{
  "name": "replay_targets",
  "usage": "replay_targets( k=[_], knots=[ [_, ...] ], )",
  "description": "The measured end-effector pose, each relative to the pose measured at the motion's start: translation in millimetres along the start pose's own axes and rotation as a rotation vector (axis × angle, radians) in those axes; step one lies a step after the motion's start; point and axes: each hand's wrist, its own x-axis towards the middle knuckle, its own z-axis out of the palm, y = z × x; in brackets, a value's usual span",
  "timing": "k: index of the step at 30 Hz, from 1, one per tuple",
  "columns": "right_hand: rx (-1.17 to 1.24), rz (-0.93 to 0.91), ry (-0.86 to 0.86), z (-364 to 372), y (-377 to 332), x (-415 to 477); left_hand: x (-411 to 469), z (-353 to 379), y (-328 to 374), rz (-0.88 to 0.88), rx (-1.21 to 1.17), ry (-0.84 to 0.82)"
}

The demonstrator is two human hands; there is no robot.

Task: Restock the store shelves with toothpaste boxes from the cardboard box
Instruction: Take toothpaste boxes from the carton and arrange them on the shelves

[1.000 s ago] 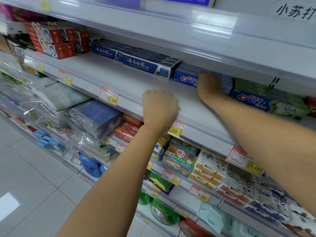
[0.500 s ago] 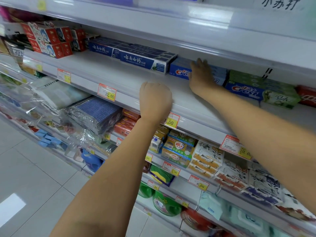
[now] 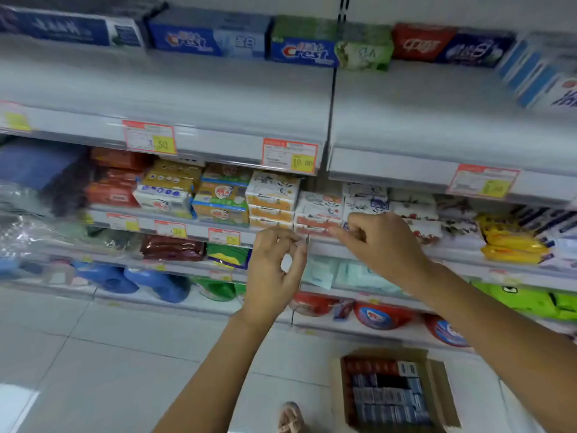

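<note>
1. Both hands hold nothing: left hand (image 3: pixel 274 273) and right hand (image 3: pixel 382 245) hang loosely curled, close together, in front of the middle shelf's edge (image 3: pixel 193 229).
2. Cardboard box (image 3: pixel 441 389) sits open on the floor (image 3: pixel 93 354), with toothpaste boxes (image 3: pixel 387 398) packed inside.
3. Crest boxes (image 3: pixel 206 40) line the back of the upper shelf (image 3: pixel 218 95).

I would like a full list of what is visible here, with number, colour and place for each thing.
Toothpaste boxes: several, blue, green, red, row on top shelf.
Price tags: several, red and yellow, shelf edges.
Small packs: many, orange, white, yellow, second shelf.
Cardboard box: one, brown, open, on floor at right.
Boxes inside it: many, blue-grey and red, in rows.
Floor: white tiles.
Left hand: one, before second shelf edge, fingers loosely curled, nothing visibly held.
Right hand: one, beside it, fingers curled, nothing visibly held.
</note>
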Motion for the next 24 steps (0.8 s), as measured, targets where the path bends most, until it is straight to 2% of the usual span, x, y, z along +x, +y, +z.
replay_targets(
  k=[5,9,15,21,24],
  knots=[
    [-0.036,0.26,-0.154,28.9,90.8,-105.6,-80.2,90.0,-8.2,-0.202,-0.014,-0.334],
    [-0.121,0.57,-0.409,65.4,174.6,-187.2,-132.7,159.6,-19.8,-0.338,0.037,-0.486],
    [-0.13,0.787,-0.639,127.7,272.1,-288.6,-199.8,247.3,-44.8,-0.658,0.148,-0.704],
    [0.024,0.964,-0.645,227.3,330.4,-339.9,-262.9,305.4,-109.3,-0.852,0.33,-0.838],
    [0.15,1.089,-0.657,296.2,345.6,-354.7,-301.7,318.9,-160.7,-0.869,0.403,-0.853]
  ],
)
